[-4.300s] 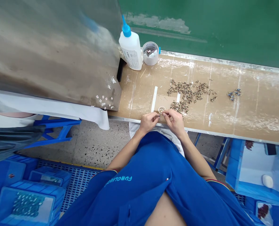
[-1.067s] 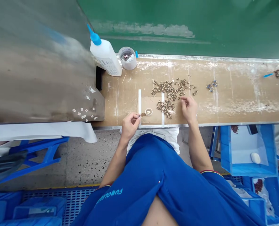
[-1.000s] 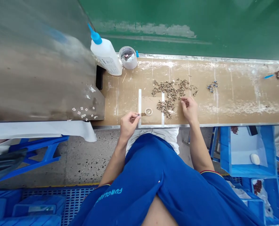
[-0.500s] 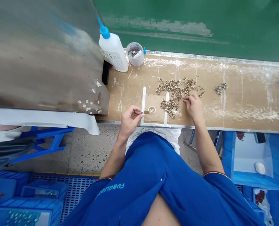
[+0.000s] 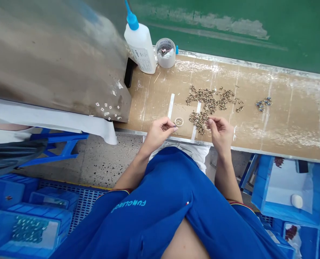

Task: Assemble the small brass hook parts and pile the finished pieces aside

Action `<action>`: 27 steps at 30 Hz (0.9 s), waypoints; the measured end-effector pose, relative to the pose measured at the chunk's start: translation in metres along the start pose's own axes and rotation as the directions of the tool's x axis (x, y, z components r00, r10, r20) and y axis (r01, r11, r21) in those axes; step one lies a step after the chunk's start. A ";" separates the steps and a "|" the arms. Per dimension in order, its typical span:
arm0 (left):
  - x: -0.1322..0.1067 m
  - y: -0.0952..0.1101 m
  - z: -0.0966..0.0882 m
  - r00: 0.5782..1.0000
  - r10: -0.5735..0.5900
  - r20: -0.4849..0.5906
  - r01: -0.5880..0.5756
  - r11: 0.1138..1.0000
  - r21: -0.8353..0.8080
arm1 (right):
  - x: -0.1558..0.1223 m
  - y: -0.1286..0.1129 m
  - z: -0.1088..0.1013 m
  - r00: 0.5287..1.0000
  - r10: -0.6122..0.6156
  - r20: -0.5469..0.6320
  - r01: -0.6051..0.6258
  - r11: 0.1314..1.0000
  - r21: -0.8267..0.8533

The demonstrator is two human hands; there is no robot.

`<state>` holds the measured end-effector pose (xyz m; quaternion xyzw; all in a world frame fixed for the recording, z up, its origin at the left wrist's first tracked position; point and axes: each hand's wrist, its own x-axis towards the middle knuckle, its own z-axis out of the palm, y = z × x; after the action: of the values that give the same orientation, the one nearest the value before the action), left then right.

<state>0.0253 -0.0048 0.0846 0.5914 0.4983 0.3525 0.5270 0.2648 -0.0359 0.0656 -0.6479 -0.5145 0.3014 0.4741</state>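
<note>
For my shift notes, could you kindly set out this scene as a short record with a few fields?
Left hand: fingertips pinched, anything held too small to tell, beside a small ring
Right hand: fingertips pinched, next to a heap of brass pieces
Bench: cardboard-covered
Also on bench: squeeze bottle, small tub

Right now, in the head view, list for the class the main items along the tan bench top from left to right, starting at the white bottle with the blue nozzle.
White plastic bottle with blue nozzle, translucent round plastic tub, heap of small brass fittings, small cluster of blue-and-silver parts
</note>
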 end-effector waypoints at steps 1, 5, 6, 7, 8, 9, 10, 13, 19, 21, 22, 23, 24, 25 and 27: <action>0.001 0.001 0.002 1.000 0.010 0.015 -0.010 0.999 0.030 | -0.004 -0.009 0.005 1.000 0.001 0.029 -0.002 0.999 0.037; 0.004 0.008 0.006 0.996 0.075 0.055 -0.084 0.977 0.193 | -0.014 -0.033 0.025 0.986 -0.007 0.167 -0.013 0.993 0.118; 0.004 0.010 0.006 0.994 0.092 0.062 -0.104 0.967 0.232 | -0.014 -0.036 0.030 0.981 -0.015 0.196 -0.008 0.993 0.117; 0.004 0.012 0.007 0.992 0.105 0.071 -0.121 0.956 0.266 | -0.015 -0.037 0.034 0.975 -0.022 0.220 -0.002 0.994 0.108; 0.004 0.014 0.007 0.990 0.115 0.079 -0.134 0.946 0.294 | -0.015 -0.038 0.037 0.971 -0.030 0.236 0.007 0.995 0.095; 0.004 0.015 0.008 0.989 0.124 0.087 -0.145 0.937 0.318 | -0.016 -0.038 0.040 0.968 -0.036 0.248 0.016 0.997 0.082; 0.004 0.016 0.008 0.987 0.131 0.092 -0.154 0.929 0.337 | -0.016 -0.038 0.043 0.966 -0.041 0.256 0.024 0.997 0.071; 0.005 0.017 0.009 0.983 0.147 0.107 -0.177 0.911 0.372 | -0.016 -0.038 0.047 0.963 -0.055 0.266 0.040 0.997 0.064; 0.005 0.024 0.005 0.981 0.129 0.144 -0.178 0.887 0.425 | -0.016 -0.042 0.047 0.956 -0.017 0.292 -0.005 0.997 0.075; 0.005 0.026 0.005 0.981 0.111 0.160 -0.171 0.882 0.439 | -0.016 -0.043 0.047 0.955 -0.009 0.296 -0.019 0.996 0.092; 0.006 0.027 0.004 0.980 0.107 0.167 -0.172 0.880 0.443 | -0.016 -0.044 0.047 0.955 -0.007 0.297 -0.025 0.994 0.102; 0.006 0.028 0.004 0.979 0.106 0.172 -0.173 0.879 0.445 | -0.016 -0.044 0.048 0.955 -0.004 0.297 -0.030 0.993 0.111; 0.006 0.028 0.005 0.978 0.106 0.177 -0.176 0.878 0.446 | -0.016 -0.043 0.048 0.955 -0.001 0.297 -0.034 0.993 0.115; 0.006 0.028 0.005 0.977 0.107 0.182 -0.179 0.877 0.446 | -0.016 -0.043 0.048 0.955 0.001 0.297 -0.037 0.993 0.115; 0.006 0.028 0.005 0.975 0.115 0.190 -0.190 0.875 0.444 | -0.016 -0.042 0.049 0.955 0.002 0.297 -0.035 0.994 0.104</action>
<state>0.0376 0.0013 0.1104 0.7629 0.4758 0.2171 0.3802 0.2014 -0.0359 0.0848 -0.5735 -0.5567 0.4270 0.4230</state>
